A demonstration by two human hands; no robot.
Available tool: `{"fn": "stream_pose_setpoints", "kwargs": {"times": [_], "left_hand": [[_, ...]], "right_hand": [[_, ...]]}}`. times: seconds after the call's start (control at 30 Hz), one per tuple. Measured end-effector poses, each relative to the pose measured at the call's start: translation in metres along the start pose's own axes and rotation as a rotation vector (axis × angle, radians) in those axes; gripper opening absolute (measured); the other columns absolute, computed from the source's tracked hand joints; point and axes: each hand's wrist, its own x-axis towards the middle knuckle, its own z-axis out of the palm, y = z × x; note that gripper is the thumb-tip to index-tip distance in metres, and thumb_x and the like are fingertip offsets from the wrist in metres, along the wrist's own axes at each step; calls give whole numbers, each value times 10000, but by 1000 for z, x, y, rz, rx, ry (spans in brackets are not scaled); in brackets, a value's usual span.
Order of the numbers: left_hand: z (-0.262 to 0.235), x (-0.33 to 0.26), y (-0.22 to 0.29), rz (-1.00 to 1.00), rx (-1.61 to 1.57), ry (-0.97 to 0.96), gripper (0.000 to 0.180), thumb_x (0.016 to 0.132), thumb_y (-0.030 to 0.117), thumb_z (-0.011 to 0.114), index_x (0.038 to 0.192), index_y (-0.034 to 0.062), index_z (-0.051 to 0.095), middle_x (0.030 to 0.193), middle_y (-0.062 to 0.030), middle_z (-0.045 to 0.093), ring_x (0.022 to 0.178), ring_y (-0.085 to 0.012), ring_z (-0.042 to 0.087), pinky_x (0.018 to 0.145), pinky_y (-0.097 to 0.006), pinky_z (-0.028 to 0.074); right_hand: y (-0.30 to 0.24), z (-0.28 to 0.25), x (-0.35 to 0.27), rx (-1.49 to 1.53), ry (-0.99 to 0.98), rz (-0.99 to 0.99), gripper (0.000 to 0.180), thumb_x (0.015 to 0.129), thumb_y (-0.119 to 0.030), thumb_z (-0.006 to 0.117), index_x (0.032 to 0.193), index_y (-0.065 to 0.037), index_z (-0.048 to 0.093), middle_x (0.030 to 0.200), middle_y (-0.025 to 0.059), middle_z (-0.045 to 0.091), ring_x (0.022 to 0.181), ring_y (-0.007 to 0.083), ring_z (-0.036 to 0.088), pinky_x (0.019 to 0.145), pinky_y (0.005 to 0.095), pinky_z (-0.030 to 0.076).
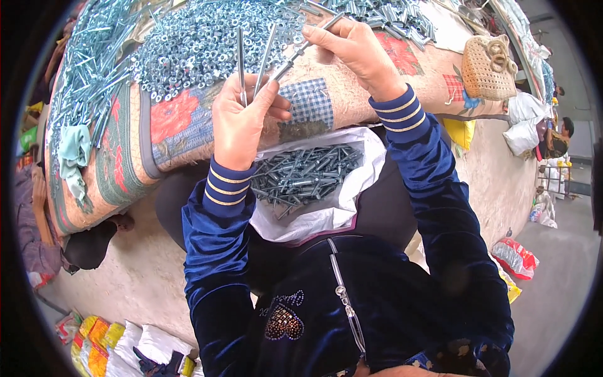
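Note:
My left hand [240, 125] is closed around several slim metal bolts [240, 63] that stick up between its fingers. Between my two hands a bolt with a thicker sleeve on it [290, 63] slants up to the right. Its lower end is at my left thumb and fingertips, while my right hand [367, 53] pinches it near the upper end. Beyond the hands lies a wide heap of small metal nuts [188, 53]. Below them, an open white sack [370, 157] on my lap holds many sleeved bolts [308, 173].
Long thin bolts [94, 69] are piled at the left of the patterned cloth-covered table [352, 88], and short metal tubes [402, 22] at its far right. A teal rag [75, 157] hangs at the left edge. A woven bag [488, 68] sits at the right. Another person's arm [41, 201] shows at far left.

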Motion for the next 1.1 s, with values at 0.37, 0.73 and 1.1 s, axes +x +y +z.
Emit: {"fn": "stream_pose_setpoints", "kwargs": {"times": [0.37, 0.73, 1.1], "left_hand": [[-3, 1, 3, -48, -46, -39, 171, 871, 97, 624, 938, -21, 520, 718, -122, 643, 570, -158, 627, 536, -246, 500], [3, -3, 4, 6, 57, -13, 165, 870, 107, 629, 931, -16, 539, 724, -125, 638, 584, -170, 614, 558, -251, 495], [4, -3, 3, 47, 128, 9, 184, 867, 105, 629, 935, -25, 518, 705, -129, 645, 551, -165, 629, 516, -250, 497]], "right_hand": [[-5, 0, -2, 200, -230, -129, 309, 860, -203, 648, 1080, 9, 606, 981, 60, 646, 929, 135, 607, 878, 263, 456], [-8, 0, 0, 177, -87, -123, 360, 876, -305, 638, 1041, 16, 627, 824, 43, 639, 786, 67, 587, 702, 190, 453], [-13, -2, -2, 217, -78, -50, 308, 863, -299, 655, 954, -4, 657, 783, 16, 634, 683, 45, 549, 592, 195, 429]]}}
